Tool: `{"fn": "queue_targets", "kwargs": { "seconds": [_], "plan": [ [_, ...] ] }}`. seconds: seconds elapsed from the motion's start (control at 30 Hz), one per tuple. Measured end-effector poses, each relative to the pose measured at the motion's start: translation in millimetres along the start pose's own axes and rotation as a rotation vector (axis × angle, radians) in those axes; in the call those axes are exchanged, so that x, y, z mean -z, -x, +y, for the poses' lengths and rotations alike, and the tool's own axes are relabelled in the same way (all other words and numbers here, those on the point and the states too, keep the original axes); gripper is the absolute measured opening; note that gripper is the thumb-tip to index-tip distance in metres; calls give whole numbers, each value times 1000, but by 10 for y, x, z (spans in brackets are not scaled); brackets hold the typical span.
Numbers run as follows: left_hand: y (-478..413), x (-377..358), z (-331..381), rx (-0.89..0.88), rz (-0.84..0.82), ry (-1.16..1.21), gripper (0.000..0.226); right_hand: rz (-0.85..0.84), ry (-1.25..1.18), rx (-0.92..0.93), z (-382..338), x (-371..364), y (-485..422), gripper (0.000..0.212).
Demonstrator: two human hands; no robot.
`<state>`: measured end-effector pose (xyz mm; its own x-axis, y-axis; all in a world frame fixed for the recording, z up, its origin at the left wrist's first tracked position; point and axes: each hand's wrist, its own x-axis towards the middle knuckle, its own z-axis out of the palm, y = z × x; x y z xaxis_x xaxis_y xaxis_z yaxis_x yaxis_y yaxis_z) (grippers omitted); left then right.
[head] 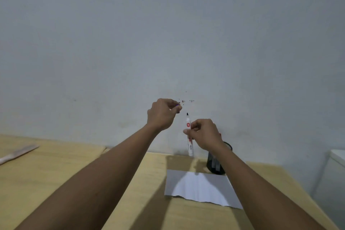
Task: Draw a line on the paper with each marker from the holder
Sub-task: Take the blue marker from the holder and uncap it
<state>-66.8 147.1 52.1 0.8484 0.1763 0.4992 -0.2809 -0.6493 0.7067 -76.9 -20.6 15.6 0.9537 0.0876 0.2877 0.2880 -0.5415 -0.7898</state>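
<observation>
The right hand (204,134) pinches an uncapped marker (189,134), tip up, above the tabletop (56,170). The left hand (162,113), at its ten o'clock, is closed on what I take for the cap. Uncapping looks done; next, turn the tip down to the paper (201,186), which shows no line. The holder (214,164) touches the paper's twelve o'clock edge; the six o'clock side lies open.

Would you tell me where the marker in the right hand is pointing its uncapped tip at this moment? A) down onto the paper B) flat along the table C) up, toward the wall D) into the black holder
C: the right hand holds the marker upright, its dark tip uppermost against the wall, well above the paper.
</observation>
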Motion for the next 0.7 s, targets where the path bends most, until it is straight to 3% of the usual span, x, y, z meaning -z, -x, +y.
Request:
{"fn": "queue_targets", "kwargs": {
  "seconds": [0.27, 0.43, 0.7],
  "plan": [
    [402, -441, -1204, 200, -193, -247, 12, -57, -99, -35, 634, -327, -51, 21],
    [528, -606, -1516, 218, -244, -346, 11, -100, -162, -62, 770, -417, -91, 38],
    [612, -665, -1695, 206, -298, -370, 20, -117, -312, -81, 773, -483, -77, 10]
  ]
}}
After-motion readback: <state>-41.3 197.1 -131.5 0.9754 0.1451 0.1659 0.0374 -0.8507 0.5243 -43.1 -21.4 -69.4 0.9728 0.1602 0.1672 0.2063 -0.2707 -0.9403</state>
